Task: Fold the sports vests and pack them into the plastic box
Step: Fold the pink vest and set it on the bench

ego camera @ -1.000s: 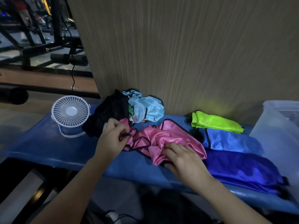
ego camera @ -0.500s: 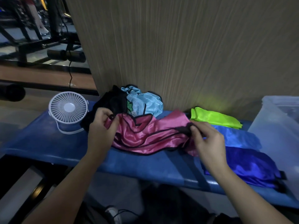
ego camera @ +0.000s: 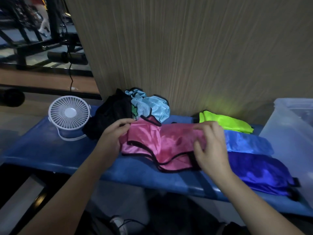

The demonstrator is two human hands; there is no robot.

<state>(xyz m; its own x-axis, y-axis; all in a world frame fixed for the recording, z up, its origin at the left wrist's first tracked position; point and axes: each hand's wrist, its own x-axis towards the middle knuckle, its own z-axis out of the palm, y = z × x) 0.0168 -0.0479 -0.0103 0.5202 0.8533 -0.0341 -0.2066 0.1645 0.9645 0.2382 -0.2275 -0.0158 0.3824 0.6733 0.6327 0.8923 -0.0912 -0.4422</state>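
Two bare hands work a pink vest (ego camera: 157, 141) spread across the blue padded bench (ego camera: 50, 150), just in front of the wood-grain wall panel (ego camera: 186, 48). The left hand (ego camera: 113, 138) pinches the vest's left edge between thumb and curled fingers; the right hand (ego camera: 211, 146) grips the right end, its fingers closed over the cloth. The vest lies partly doubled, its black binding showing in loops along the near side.

The step in hand appears to be the folding of this pink vest: the cloth is gathered between the hands but not yet a flat, even packet. Three vests already lie folded to the right: a neon green vest (ego camera: 228, 122) against the wall, a light blue folded vest (ego camera: 245, 143) nearer, and a dark blue vest (ego camera: 260, 172) nearest the bench edge. Behind the left hand a black vest (ego camera: 108, 116) and a pale blue vest (ego camera: 152, 107) sit crumpled and unfolded. The translucent plastic box (ego camera: 288, 126) stands at the right end; its contents cannot be made out.

The next move likely calls for squaring the edges, bringing one end over the other, and pressing the slippery fabric flat so that it does not slide open. A small white desk fan (ego camera: 69, 114) stands at the left, well clear of the work.
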